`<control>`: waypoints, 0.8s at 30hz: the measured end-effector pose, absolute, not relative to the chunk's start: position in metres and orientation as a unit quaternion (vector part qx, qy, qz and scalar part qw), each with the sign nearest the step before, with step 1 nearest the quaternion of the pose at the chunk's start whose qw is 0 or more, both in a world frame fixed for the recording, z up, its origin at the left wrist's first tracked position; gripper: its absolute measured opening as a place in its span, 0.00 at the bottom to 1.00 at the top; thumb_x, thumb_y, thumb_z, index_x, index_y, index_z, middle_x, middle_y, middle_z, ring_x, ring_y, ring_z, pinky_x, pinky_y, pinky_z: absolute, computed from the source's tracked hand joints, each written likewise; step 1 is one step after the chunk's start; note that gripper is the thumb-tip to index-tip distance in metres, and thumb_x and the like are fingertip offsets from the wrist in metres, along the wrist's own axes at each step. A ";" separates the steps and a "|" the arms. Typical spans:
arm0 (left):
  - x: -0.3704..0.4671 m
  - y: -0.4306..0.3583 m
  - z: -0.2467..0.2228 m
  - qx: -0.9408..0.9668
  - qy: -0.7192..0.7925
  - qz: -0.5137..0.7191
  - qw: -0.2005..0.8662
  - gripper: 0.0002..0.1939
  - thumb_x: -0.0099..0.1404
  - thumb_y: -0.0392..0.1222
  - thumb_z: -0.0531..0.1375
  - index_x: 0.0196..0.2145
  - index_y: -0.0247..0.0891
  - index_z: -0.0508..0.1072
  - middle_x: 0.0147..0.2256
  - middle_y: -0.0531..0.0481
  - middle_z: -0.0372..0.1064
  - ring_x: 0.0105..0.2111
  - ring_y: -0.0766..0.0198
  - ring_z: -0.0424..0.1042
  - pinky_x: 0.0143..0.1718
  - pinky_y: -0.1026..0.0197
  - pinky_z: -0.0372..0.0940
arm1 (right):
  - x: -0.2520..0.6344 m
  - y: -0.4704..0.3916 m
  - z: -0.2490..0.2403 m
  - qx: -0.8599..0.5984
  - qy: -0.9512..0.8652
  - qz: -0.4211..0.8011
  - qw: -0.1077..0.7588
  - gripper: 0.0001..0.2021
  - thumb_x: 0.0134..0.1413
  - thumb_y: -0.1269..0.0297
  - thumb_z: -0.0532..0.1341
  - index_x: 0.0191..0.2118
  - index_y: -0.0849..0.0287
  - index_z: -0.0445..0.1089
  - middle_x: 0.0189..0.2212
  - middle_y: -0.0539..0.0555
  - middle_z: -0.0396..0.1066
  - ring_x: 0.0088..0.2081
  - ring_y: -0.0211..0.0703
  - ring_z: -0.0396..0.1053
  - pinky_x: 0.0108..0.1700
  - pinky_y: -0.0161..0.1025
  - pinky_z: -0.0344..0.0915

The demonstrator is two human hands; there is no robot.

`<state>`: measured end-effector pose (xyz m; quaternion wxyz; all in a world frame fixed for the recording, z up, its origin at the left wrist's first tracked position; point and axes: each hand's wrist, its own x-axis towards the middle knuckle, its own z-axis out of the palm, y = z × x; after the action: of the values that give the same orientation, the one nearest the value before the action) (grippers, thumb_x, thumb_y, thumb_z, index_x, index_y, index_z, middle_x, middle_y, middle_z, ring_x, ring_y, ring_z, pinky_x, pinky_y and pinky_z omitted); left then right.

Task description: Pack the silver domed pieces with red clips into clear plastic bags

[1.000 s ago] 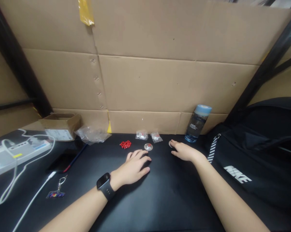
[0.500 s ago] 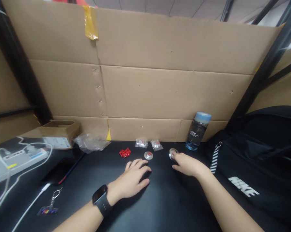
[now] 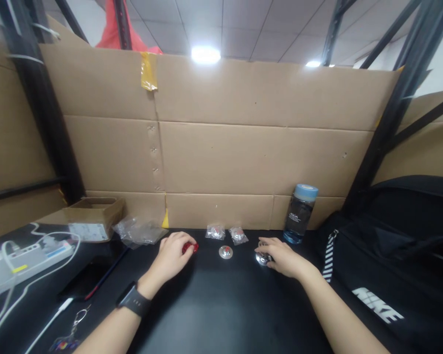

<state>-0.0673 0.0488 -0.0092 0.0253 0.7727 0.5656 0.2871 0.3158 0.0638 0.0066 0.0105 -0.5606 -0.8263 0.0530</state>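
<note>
- Curled over the red pieces [image 3: 195, 247] goes the left hand [image 3: 173, 254], palm down, forearm slanting in from the near left; whether it grips them, I can't tell.
- Bent fingers and thumb of the right hand [image 3: 285, 257] meet the right-hand disc [image 3: 261, 259]; firm hold or just touching, can't tell.
- Between the hands sits the middle disc [image 3: 226, 252], flat on the black table [image 3: 221, 314], two wrapped packets [image 3: 215, 232] just beyond, on its far side.

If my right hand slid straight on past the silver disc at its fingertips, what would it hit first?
Your right hand would probably meet the nearer small clear packet, by the cardboard wall. Depth is unclear, so it might just miss.
</note>
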 end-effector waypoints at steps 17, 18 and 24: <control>-0.085 0.057 -0.012 0.736 0.610 0.293 0.004 0.13 0.69 0.41 0.54 0.46 0.47 0.76 0.51 0.48 0.75 0.56 0.50 0.68 0.55 0.44 0.60 | 0.309 0.059 0.020 -0.500 -0.860 0.040 0.095 0.17 0.45 0.79 0.67 0.41 0.53 0.75 0.42 0.52 0.75 0.45 0.48 0.71 0.47 0.38 0.63; -0.087 0.058 -0.011 0.731 0.616 0.294 0.001 0.13 0.69 0.40 0.54 0.46 0.47 0.76 0.51 0.48 0.75 0.56 0.49 0.68 0.55 0.43 0.60 | 0.309 0.058 0.022 -0.492 -0.863 0.047 0.107 0.15 0.47 0.80 0.66 0.40 0.53 0.75 0.40 0.52 0.75 0.43 0.46 0.72 0.44 0.36 0.63; -0.090 0.060 -0.013 0.732 0.620 0.283 0.003 0.13 0.68 0.39 0.55 0.44 0.49 0.76 0.50 0.50 0.75 0.55 0.49 0.69 0.54 0.43 0.60 | 0.290 0.047 0.026 -0.397 -0.892 0.111 0.183 0.09 0.59 0.74 0.62 0.36 0.53 0.77 0.34 0.49 0.77 0.38 0.42 0.73 0.43 0.36 0.65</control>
<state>-0.0896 0.0598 -0.0127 0.0026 0.7320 0.6197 0.2829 0.2896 0.0473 0.0261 0.1831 -0.3975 -0.8923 0.1111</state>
